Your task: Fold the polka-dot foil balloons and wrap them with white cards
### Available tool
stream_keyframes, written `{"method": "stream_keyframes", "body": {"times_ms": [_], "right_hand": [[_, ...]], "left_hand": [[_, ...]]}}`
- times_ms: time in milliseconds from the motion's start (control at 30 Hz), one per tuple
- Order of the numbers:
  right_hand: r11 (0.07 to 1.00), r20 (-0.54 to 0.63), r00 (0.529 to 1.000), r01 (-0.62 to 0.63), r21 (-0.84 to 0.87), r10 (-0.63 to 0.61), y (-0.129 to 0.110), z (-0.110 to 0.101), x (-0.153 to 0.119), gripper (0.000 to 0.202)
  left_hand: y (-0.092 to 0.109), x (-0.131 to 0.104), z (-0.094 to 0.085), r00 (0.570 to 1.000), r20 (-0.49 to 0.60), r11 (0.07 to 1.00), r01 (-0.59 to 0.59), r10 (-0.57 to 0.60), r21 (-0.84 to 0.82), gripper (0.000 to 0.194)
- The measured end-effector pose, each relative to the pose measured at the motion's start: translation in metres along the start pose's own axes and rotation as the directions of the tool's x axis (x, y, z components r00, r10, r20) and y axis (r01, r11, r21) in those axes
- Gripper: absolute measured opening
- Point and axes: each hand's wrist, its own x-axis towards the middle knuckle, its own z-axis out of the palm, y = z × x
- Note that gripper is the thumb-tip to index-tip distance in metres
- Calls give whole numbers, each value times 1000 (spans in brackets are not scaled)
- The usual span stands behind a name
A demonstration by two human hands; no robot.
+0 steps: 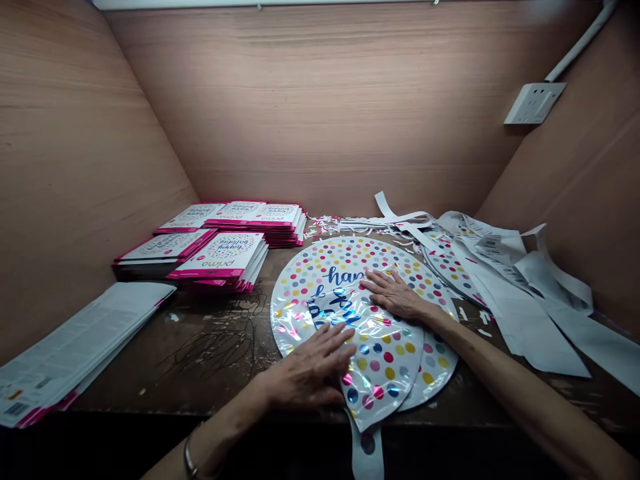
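Brown tabletop point(210, 357): dotted foil balloon point(385, 367), partly folded, lies right of packet stacks point(225, 257). Left hand point(313, 365) rests palm-down, fingers apart, on balloon; right hand point(395, 295), outstretched, touches it flat, fingers spread.

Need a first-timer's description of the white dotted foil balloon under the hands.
On the dark brown worktop, find the person's left hand and right hand, palms down. Beneath them lies the large white foil balloon with multicoloured dots. Unlike the curved-edged dotted piece to its right, partly covered by white paper strips, it shows big blue lettering.
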Motion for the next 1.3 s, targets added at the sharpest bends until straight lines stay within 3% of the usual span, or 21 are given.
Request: {"method": "stream_keyframes", "body": {"times_ms": [167, 267, 333, 400, 433, 500, 533, 567, 600, 667, 733, 800, 867, 933, 967, 1033, 1100, 1167, 1200, 1233, 1300], "right_hand": [[1000, -3, 1000, -18, 6, 18, 0, 0, 0, 50], [999, -2, 1000, -24, 21, 24, -3, 1, -1, 49], [998, -3, 1000, -26, 63, 26, -4, 0, -1, 48], [984, -2, 999, -35, 174, 36, -1, -5, 0, 47], [962, -23, 997, -59, 267, 68, 2, -9, 1, 47], [878, -107, 974, -127, 461, 197, 12, -22, 0, 50], [828, -153, 948, -159, 537, 281, 15, -30, -2, 53], [794, -215, 906, -181, 580, 364, 18, -38, -5, 54], [792, -298, 857, -186, 582, 420, 17, -46, -9, 55], [876, -469, 805, -123, 466, 363, 3, -55, -19, 55], [968, -543, 833, 35, 249, 109, -27, -55, -30, 52], [968, -404, 896, 236, 85, -184, -62, -45, -37, 45], [938, -245, 915, 343, 56, -320, -91, -31, -38, 44], [933, -181, 928, 347, 94, -327, -106, -21, -36, 42], [934, -174, 933, 337, 121, -315, -109, -18, -35, 40], [924, -178, 933, 342, 171, -312, -107, -16, -35, 39], [895, -175, 923, 378, 238, -343, -103, -18, -39, 37], [852, -176, 920, 392, 348, -351, -99, -20, -43, 38], [817, -176, 921, 389, 427, -347, -97, -21, -45, 40], [764, -170, 927, 372, 527, -334, -95, -21, -46, 42], [557, -142, 968, 236, 796, -207, -87, -18, -45, 40]], "left_hand": [[21, -4, 7, 978, -42, 964, -194, 205, 184, 39], [26, 0, 20, 963, -127, 942, -195, 236, 272, 33], [27, 3, 30, 948, -267, 974, -125, 173, 186, 30], [26, 9, 34, 899, -430, 993, 43, -87, -111, 24], [24, 13, 33, 820, -463, 917, 174, -337, -360, 21], [16, 23, 27, 511, -250, 461, 341, -822, -819, 18], [12, 29, 22, 353, -68, 193, 332, -933, -923, 18], [7, 35, 16, 246, 89, -14, 291, -965, -957, 17], [2, 41, 12, 196, 193, -140, 255, -961, -957, 15], [-5, 50, 7, 191, 254, -211, 221, -948, -952, 10], [-6, 56, 9, 180, 287, -256, 180, -941, -950, 8], [-1, 58, 14, 174, 301, -278, 146, -938, -950, 8], [7, 55, 16, 183, 314, -295, 124, -932, -947, 7], [17, 46, 9, 214, 282, -254, 147, -935, -956, 10], [22, 41, 1, 223, 193, -154, 179, -955, -972, 14], [30, 32, -20, 276, -120, 190, 245, -954, -951, 25], [32, 32, -41, 471, -391, 543, 244, -791, -804, 31], [24, 42, -54, 747, -366, 685, 160, -555, -711, 35], [16, 50, -56, 849, -281, 694, 133, -448, -707, 37], [5, 59, -55, 906, -188, 674, 133, -381, -726, 40], [-23, 74, -47, 928, -29, 537, 189, -371, -822, 51]]}}
